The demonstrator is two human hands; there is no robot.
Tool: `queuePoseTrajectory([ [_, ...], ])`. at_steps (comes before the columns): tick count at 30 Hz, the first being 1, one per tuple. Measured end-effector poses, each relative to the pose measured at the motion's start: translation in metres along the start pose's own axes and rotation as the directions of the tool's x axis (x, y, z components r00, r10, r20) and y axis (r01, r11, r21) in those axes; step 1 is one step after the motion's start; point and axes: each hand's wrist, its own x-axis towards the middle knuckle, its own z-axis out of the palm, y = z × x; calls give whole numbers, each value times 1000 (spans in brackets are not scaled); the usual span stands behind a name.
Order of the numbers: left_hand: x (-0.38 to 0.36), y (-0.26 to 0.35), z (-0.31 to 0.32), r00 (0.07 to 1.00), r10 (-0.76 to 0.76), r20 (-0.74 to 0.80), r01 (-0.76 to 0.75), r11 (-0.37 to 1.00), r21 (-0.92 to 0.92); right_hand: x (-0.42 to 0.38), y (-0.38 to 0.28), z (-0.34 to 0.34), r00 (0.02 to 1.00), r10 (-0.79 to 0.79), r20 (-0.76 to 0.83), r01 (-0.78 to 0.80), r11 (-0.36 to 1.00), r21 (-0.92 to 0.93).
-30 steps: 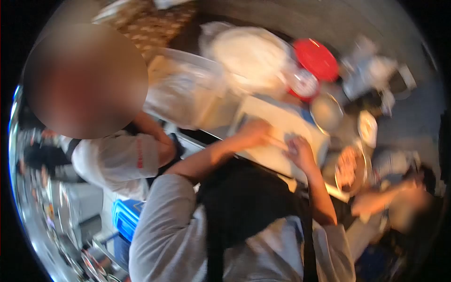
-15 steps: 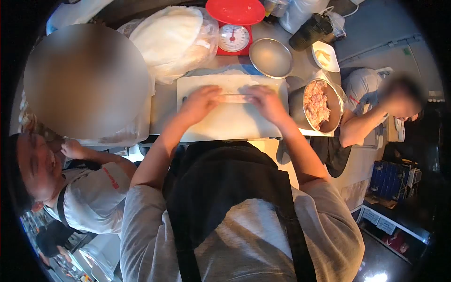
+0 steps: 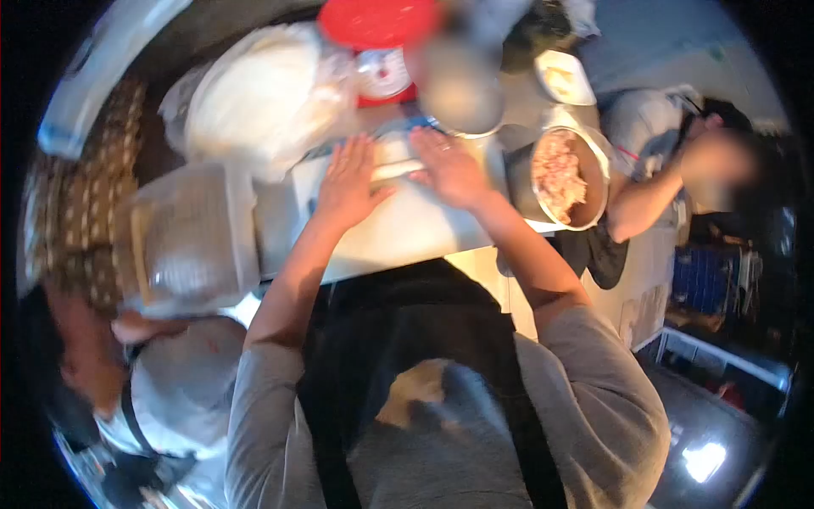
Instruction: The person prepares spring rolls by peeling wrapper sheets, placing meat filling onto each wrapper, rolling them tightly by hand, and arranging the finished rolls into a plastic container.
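Observation:
On the white cutting board [image 3: 407, 233], a thin pale roll of wrapper [image 3: 392, 170] lies crosswise, its ends partly hidden by my hands. My left hand [image 3: 352, 184] rests flat at the roll's left end, fingers stretched forward. Over the right end, my right hand [image 3: 449, 170] is also spread palm down. Both hands appear to touch the roll; neither grips it. A pile of round white wrapper sheets [image 3: 254, 93] in clear plastic lies beyond my left hand. Right of the board stands a metal pot [image 3: 604, 174] with raw minced meat [image 3: 557, 174] inside.
Behind the board are a red kitchen scale [image 3: 381, 75] and a round metal bowl [image 3: 459, 100]. A white dish [image 3: 577, 85] holds pale pieces. A clear plastic container [image 3: 186, 242] sits at left, near stacked egg trays [image 3: 76, 212]. One co-worker [image 3: 182, 373] is at left, another [image 3: 640, 140] at right.
My fingers, curled at the roll's ends before, are now stretched out flat over it. The view has tilted, so the board appears slanted. The left co-worker's head has turned or lowered.

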Motion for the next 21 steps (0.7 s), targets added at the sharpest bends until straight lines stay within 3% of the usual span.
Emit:
queuePoseTrajectory([
  [1,15,1,-5,999,18,-29,-18,1000,9,0,2,2,999,-33,-36,36,997,65],
  [4,4,12,-6,992,129,10,-124,970,-209,-28,-11,17,978,-85,-190,135,954,267],
  [5,0,13,4,988,155,11,-148,959,-241,-38,-14,14,980,-109,-167,156,942,298],
  [6,-3,15,10,988,152,-25,-154,958,-241,-47,-20,32,981,-26,-194,86,948,305],
  [7,-6,14,13,980,190,-65,-198,965,-171,-47,-16,40,962,-92,-257,163,949,271],
  [8,-6,10,18,974,213,-75,-221,966,-132,-48,-21,26,981,-43,-190,97,953,287],
  [10,-3,11,18,986,144,-87,-155,979,-135,-38,-19,29,941,-160,-299,205,971,127],
  [13,4,7,13,985,118,-122,-137,977,-165,-20,-13,30,973,-118,-198,146,980,133],
  [17,1,1,18,996,32,-89,-53,968,-246,-19,-4,34,935,-138,-327,143,990,-12],
  [21,6,-2,20,989,47,-137,-76,973,-218,-20,3,26,928,-120,-354,136,991,20],
])
